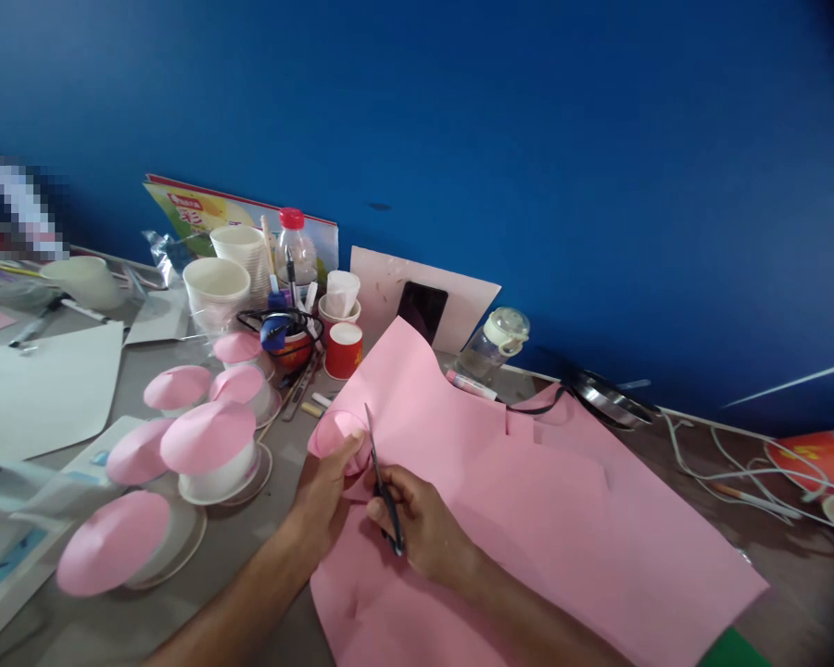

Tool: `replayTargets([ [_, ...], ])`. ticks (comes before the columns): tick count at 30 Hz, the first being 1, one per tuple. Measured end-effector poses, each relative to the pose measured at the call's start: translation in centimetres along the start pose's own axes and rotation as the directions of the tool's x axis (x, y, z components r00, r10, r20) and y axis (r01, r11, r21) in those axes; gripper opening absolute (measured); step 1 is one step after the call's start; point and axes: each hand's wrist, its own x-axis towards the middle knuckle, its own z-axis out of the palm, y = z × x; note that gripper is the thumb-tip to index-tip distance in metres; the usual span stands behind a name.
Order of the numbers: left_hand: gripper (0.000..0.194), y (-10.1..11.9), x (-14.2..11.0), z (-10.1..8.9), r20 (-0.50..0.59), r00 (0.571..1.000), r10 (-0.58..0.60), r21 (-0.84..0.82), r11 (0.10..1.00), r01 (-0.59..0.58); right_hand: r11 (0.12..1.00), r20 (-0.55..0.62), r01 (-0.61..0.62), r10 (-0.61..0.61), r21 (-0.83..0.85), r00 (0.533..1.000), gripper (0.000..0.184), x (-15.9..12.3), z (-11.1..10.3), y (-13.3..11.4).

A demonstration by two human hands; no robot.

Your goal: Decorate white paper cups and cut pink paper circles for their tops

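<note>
My right hand (421, 523) grips a pair of black-handled scissors (387, 505), whose blades point up and away beside the curled edge of a pink paper sheet (528, 519). A drawn circle outline shows on the curled corner of the paper (334, 432). My left hand (330, 486) is closed on that corner, its thumb on top, just left of the blades. The large sheet spreads from both hands to the right. To the left, several white paper cups (215, 472) carry pink paper cones (207, 437) on top.
Behind my hands are stacked white cups (215, 289), a red-capped bottle (294, 245), a red paper cup (344, 352) and pens. A phone (423, 310) leans on a pink board by a clear lidded jar (497, 338). White cables (729, 468) lie at right; white paper (42, 389) at left.
</note>
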Motion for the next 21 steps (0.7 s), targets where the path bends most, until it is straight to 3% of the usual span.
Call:
replayTargets([
  [10,0.028,-0.04,-0.14,0.04,-0.031,0.999,0.025,0.019,1.0,-0.024,0.999,-0.009,-0.006,0.007,0.037,1.0,0.031,-0.04,0.28,-0.53],
  [15,0.027,0.18,-0.26,0.22,0.003,1.0,-0.031,0.022,0.999,0.031,0.999,-0.017,-0.019,0.02,0.029,1.0,0.031,-0.07,0.28,-0.55],
  [21,0.027,0.28,-0.14,0.38,-0.089,0.995,0.054,0.098,0.994,-0.045,0.999,-0.004,-0.015,0.015,0.046,1.0,0.027,-0.07,0.04,-0.33],
])
